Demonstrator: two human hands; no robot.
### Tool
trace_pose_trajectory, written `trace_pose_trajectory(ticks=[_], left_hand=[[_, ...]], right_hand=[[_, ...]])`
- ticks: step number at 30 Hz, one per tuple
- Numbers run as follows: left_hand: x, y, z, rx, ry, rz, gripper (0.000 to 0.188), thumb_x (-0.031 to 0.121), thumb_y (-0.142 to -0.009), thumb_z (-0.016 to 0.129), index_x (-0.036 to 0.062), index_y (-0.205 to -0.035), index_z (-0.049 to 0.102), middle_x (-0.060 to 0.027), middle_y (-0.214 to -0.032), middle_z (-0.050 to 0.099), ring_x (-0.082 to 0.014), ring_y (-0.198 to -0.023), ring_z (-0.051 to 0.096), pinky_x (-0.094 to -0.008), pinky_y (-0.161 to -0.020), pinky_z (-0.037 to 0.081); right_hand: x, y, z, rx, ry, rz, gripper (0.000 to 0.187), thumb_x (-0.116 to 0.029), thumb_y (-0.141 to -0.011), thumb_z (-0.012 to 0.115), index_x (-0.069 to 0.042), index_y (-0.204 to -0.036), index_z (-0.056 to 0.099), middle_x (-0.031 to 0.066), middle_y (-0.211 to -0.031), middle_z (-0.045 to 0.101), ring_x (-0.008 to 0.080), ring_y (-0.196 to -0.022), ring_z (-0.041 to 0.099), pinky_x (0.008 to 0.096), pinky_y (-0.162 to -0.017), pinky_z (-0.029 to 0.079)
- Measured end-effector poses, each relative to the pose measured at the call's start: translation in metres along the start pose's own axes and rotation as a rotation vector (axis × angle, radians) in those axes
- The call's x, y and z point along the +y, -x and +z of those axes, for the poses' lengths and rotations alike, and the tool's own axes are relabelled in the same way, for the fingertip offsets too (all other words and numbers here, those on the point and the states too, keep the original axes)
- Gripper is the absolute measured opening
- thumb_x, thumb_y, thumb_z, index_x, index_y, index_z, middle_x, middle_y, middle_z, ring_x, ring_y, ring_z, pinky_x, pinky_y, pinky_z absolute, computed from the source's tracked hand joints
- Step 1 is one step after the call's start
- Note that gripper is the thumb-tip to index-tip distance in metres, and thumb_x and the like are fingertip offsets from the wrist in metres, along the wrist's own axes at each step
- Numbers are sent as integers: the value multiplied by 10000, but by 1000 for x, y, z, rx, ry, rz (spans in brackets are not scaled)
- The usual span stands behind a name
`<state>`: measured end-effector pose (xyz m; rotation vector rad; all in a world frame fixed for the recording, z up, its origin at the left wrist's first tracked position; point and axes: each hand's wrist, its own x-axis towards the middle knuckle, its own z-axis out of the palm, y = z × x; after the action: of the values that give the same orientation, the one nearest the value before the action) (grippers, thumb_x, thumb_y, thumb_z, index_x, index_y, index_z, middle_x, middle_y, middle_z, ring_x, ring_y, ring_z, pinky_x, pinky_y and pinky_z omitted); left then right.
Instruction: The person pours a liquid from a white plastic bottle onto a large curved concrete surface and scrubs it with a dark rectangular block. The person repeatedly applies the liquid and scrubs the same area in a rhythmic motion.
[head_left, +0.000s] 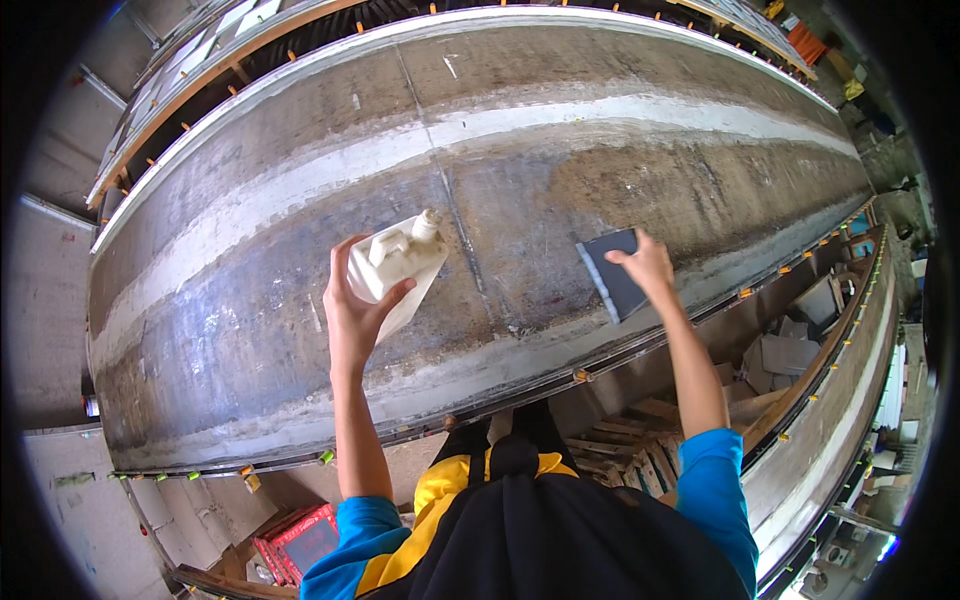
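Note:
My left hand [352, 298] is wrapped around a white plastic jug [398, 258], thumb on the near side and fingers behind. The jug is tilted, with its spout end up and to the right. Whether it holds liquid cannot be seen. In my right hand [652, 268] is a dark flat rectangular plate [622, 285] with a pale blue-grey strip along its left edge. My thumb presses on its face; the other fingers are partly hidden. Both things are over a long, stained table surface [530, 200], and I cannot tell whether either touches it.
A whitish band [500, 120] runs along the table's length. Small orange and green pegs [583, 376] line its edges. Wooden pieces [640, 455] and a red box [300, 545] lie below the near edge. Another long table [820, 440] stands at the right.

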<state>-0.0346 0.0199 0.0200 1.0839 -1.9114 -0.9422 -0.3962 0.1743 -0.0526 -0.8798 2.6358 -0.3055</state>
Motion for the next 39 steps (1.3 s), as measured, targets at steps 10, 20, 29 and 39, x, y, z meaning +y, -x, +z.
trace_pose_trajectory(ticks=[10, 20, 29, 39], left_hand=[[26, -8, 37, -1, -183, 5, 661, 221, -591, 830, 85, -1143, 492, -130, -1020, 623, -295, -927, 611, -390, -794, 490], [51, -1, 91, 72, -304, -123, 668, 215, -597, 816, 121, -1162, 472, -132, -1047, 615, -304, -970, 596, -414, -825, 481], [77, -30, 167, -141, -598, 61, 703, 292, -587, 819, 115, -1172, 472, -122, -1028, 589, -287, -964, 581, -426, -848, 470], [134, -106, 322, -397, -890, 619, 693, 291, -616, 796, 127, -1207, 473, -101, -1073, 549, -273, -998, 541, -413, -874, 454]], right_hand=[[-131, 34, 56, -309, -173, -381, 615, -322, -766, 692, 36, -1200, 444, 137, -827, 640, 217, -699, 631, 328, -610, 506], [-14, -101, -20, -181, -155, -195, 590, -276, -808, 648, 29, -1254, 411, 220, -915, 637, 253, -796, 650, 361, -685, 523], [17, -98, -33, -224, -303, -311, 610, -270, -822, 637, 69, -1255, 372, 228, -900, 632, 275, -804, 655, 332, -623, 524], [179, -133, -94, 322, -407, -32, 668, -318, -780, 662, 36, -1269, 378, 264, -869, 628, 406, -841, 615, 426, -729, 482]])
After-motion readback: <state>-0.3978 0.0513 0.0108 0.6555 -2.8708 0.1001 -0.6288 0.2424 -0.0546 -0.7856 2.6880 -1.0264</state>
